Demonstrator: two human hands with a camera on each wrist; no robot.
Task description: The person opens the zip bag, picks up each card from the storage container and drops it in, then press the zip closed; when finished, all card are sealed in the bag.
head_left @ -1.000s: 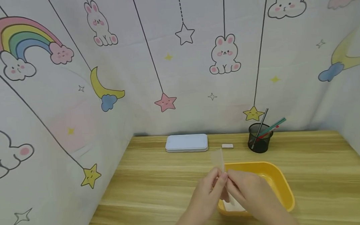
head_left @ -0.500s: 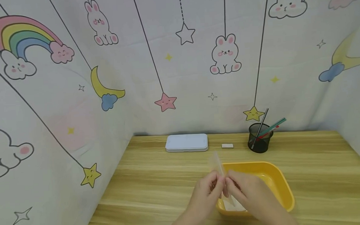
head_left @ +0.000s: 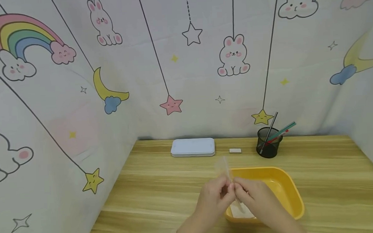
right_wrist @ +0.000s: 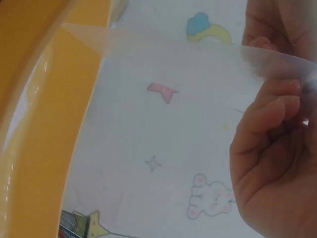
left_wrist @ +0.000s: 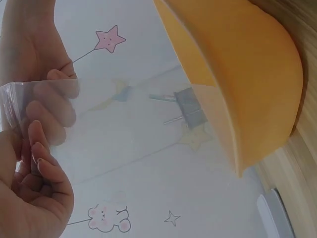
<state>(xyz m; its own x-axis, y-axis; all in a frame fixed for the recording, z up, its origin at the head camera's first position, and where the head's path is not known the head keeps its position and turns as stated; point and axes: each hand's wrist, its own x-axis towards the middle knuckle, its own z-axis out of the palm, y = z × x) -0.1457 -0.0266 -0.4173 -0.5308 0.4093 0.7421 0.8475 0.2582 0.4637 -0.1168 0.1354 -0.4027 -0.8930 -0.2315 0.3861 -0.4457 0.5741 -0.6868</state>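
Both hands meet over the near left part of a yellow tray point(head_left: 294, 191) and hold a thin clear plastic sheet point(head_left: 226, 167) between them. My left hand point(head_left: 213, 197) pinches it between thumb and fingers from the left side. From the right, my right hand point(head_left: 257, 197) pinches it close to the left fingertips. In the left wrist view the plastic point(left_wrist: 124, 153) spreads broad and see-through, with a folded-looking edge beside the fingers. A white, flat piece like paper point(head_left: 239, 212) lies in the tray, partly hidden by the right hand.
At the back of the wood-grain table stand a pale blue-white flat case point(head_left: 192, 147), a small white eraser-like block point(head_left: 235, 151) and a black mesh cup point(head_left: 267, 146) holding several pens. Behind them hangs a white cloth point(head_left: 197, 74) printed with rabbits and stars.
The plastic sheet's upper end has swung slightly left from nearly upright to a lean. Both hands keep their pinch on it, with small shifts of the fingers.
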